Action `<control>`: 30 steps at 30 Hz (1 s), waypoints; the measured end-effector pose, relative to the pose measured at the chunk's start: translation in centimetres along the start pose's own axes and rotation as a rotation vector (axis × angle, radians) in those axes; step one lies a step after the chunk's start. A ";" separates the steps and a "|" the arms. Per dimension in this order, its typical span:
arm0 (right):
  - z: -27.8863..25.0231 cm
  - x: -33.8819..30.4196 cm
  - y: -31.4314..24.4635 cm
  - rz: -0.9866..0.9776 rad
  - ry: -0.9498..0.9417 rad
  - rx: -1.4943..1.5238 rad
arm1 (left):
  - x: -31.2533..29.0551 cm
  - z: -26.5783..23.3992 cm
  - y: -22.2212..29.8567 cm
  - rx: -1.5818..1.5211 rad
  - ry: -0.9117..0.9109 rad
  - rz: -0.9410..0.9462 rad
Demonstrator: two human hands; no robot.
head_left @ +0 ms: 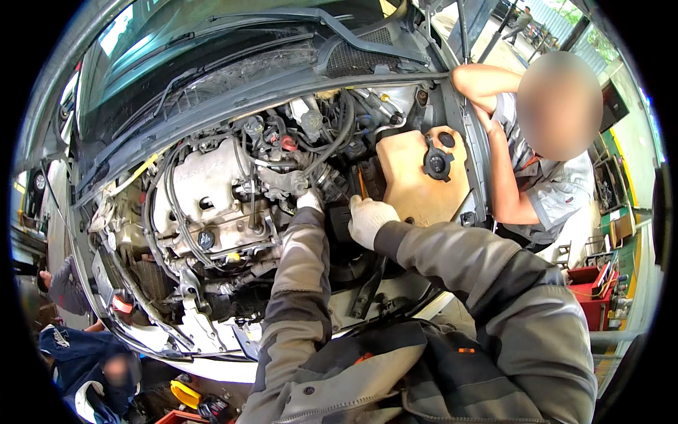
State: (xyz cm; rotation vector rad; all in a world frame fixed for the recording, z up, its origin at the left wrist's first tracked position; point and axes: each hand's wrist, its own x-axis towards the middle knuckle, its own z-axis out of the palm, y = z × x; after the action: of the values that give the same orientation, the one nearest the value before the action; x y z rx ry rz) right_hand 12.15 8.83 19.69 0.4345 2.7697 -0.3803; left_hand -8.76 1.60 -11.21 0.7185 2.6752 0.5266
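My left hand, in a pale work glove, reaches into the engine bay beside the ribbed black intake hose. Its fingers are mostly hidden, so their grip does not show. My right hand, also gloved, is closed in a fist over the black box just left of the tan coolant tank. A thin orange strip sticks up right above that fist; whether the fingers hold it is unclear. The engine's silver intake manifold lies left of both hands.
A person leans on the right fender, arms folded close to the tank. Another person in dark blue is low at the front left, near a yellow object. A red tool cart stands at right. Wiper arms cross behind the bay.
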 end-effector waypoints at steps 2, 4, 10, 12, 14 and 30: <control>0.0 -0.5 -1.5 0.008 -0.058 -0.044 | -0.2 -0.7 -1.0 -0.043 0.032 0.020; 0.9 -0.4 -1.7 0.023 -0.071 -0.044 | 0.0 -1.2 0.1 -0.793 -0.139 -0.438; 1.5 -0.3 -0.9 -0.044 -0.081 -0.105 | -1.5 -2.6 0.9 -0.484 -0.152 -0.121; 2.2 -0.4 -0.4 0.001 -0.073 -0.051 | -2.3 -3.0 1.6 -0.316 -0.116 0.046; 3.5 -1.1 -1.9 -0.032 -0.023 0.008 | -0.4 -0.7 -3.2 -0.407 -0.084 -0.079; -9.3 -1.2 3.8 -0.116 -0.008 0.033 | 0.6 3.9 -1.6 -0.764 0.171 -0.428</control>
State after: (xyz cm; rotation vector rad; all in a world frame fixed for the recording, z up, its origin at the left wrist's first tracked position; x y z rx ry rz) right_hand 12.06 14.83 27.80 0.2805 2.7923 -0.4537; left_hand -8.39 1.62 -15.49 -0.1163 2.3562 1.3984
